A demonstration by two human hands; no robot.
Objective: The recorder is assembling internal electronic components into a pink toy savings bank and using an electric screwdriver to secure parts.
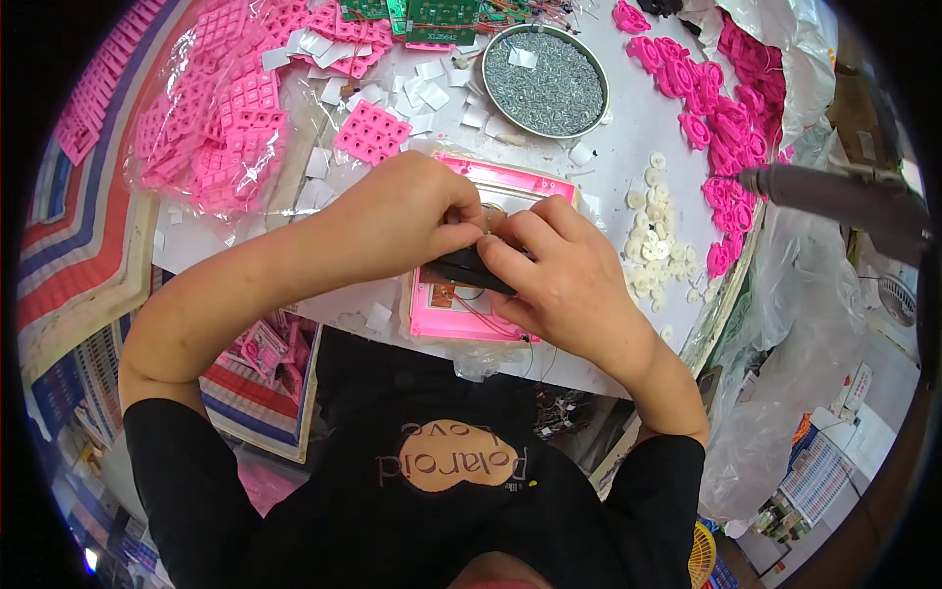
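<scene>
A pink rectangular plastic housing lies on the table in front of me, with thin red wires and a copper-coloured piece inside. Over it, my right hand grips a black plastic part between thumb and fingers. My left hand is closed in a pinch at the upper end of that part, its fingertips close to those of my right hand. What the left fingers pinch is hidden. Both hands cover much of the housing's middle.
Pink button pads fill a clear bag at left. A round tray of small screws stands behind green circuit-board level, near the boards. White discs and pink oval parts lie right. A dark rod-like arm juts in.
</scene>
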